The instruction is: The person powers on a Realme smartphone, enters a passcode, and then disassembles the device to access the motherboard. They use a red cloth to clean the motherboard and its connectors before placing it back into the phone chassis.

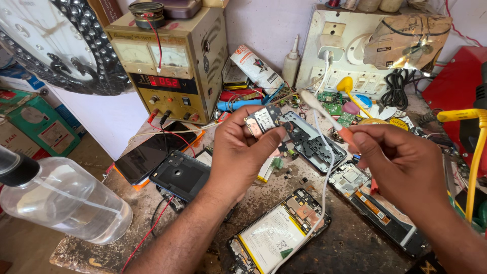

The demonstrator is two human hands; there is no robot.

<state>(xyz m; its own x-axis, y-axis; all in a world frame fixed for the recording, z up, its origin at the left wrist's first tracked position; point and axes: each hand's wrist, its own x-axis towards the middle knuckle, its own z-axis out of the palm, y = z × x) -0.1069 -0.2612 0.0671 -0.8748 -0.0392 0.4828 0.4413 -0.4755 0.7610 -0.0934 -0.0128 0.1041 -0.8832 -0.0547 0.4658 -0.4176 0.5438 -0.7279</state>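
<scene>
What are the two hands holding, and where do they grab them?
Left hand pinches a small circuit board by its lower edge. Right hand grips a brush by its orange handle.

A worn workbench (355, 248) carries opened phones (276, 233), a power supply (170, 66) and clutter.

Scuffed brown workbench (350, 248) against a pale wall (264, 25), sunlit, bare floor (20, 243) below.

Circuit board (262, 121) in left hand (242, 152), brush (324, 115) in right hand (401, 165); power supply (170, 66) behind-left; opened phone (278, 232) in front; bottle (61, 195) far left.
</scene>
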